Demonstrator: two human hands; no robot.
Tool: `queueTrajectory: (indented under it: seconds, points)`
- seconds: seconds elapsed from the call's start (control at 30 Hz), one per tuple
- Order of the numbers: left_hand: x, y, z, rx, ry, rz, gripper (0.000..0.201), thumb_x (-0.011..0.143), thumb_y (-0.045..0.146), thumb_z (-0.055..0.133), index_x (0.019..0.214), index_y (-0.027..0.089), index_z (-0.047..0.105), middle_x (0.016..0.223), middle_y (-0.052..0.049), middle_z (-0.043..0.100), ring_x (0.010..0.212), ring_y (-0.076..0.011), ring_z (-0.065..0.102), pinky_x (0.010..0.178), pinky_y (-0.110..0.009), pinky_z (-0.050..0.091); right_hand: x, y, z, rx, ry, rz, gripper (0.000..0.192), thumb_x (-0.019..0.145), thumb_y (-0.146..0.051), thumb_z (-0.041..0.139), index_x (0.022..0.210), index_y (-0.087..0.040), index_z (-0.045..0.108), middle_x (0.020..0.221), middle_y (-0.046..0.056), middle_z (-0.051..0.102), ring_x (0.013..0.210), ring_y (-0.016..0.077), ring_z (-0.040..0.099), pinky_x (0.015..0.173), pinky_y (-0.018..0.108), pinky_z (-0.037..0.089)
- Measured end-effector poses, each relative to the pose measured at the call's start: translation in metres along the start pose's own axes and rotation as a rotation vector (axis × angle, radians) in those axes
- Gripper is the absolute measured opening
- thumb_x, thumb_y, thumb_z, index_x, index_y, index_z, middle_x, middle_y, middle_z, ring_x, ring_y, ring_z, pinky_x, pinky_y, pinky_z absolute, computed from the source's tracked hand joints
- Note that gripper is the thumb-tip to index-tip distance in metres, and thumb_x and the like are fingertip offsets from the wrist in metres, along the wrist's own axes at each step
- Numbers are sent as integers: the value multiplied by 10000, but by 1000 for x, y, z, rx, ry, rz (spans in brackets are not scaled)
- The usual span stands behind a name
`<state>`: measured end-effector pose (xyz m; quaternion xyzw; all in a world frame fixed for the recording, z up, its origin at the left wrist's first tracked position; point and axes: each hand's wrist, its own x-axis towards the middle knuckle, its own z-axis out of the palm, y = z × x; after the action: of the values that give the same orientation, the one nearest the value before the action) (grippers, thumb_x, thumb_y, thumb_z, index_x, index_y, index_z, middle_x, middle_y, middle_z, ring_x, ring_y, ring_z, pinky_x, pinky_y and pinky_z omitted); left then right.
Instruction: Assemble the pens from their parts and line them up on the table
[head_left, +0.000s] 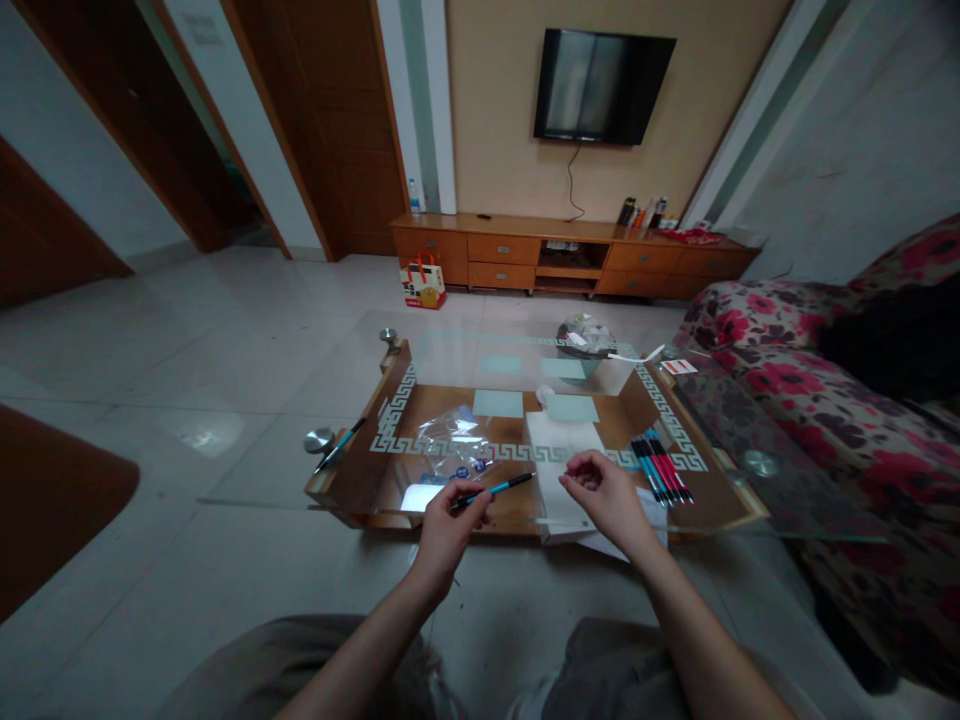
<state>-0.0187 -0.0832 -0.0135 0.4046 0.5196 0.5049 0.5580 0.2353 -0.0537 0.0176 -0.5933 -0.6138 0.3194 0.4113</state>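
My left hand [448,520] has a blue-barrelled pen [495,489] in its grip, pinched between thumb and fingertips near the black end, so most of the barrel juts out to the right, tilted slightly up, over the near edge of the glass table [720,500]. My right hand [607,492] is loosely curled with the fingertips drawn together; whether it pinches something small, a cap perhaps, I cannot tell, since the fingers hide it. It hovers just past the pen's free tip, over the white paper [562,460] lying on the table.

The weak point, as I judge it, is how far back I hold the pen. With so much barrel unsupported, a small twist of my fingers could swing the tip wide of my right hand, or let the pen slip and drop onto the glass, from where it could roll off the near edge to the floor. If my right hand does hold a small part, a loose pinch could lose it the same way.

Further out, a row of red, blue and black pens [661,468] lies just right of the paper, close to my right wrist; a careless sweep of that arm could scatter them. A crumpled clear plastic bag [454,445] sits beyond my left hand, and one more pen [341,443] rests at the table's left corner, near enough to the edge to be knocked off.
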Motion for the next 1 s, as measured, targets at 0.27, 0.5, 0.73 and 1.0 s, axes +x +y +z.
queueTrajectory:
  seconds: [0.27,0.5,0.73,1.0]
  points:
    - [-1,3,1,-1,-50,2,299,762,393,748,896,158,622,757,-28,676,629,-132,619,598,-228,480,-4,-21,4,225,-195,106,330,779,-483,688,824,-157,664,716,12,634,623,121,535,572,241,427]
    - [-3,5,2,-3,-55,1,314,744,409,757,889,161,630,752,-27,684,623,-133,624,607,-234,480,-5,-21,5,216,-234,96,330,768,-440,707,938,-158,712,855,54,706,740,156,603,673,279,486]
    - [-4,8,3,19,-77,-7,302,757,397,747,895,156,628,738,-26,672,635,-133,617,611,-232,483,-5,-25,4,174,-204,89,300,770,-414,710,921,-156,735,787,44,706,683,149,599,645,272,488]
    - [-4,8,4,7,-108,-14,318,746,409,758,886,155,629,742,-19,657,638,-137,617,611,-240,499,-7,-27,5,188,-303,45,297,770,-418,713,927,-166,736,886,61,720,807,174,648,779,311,520]
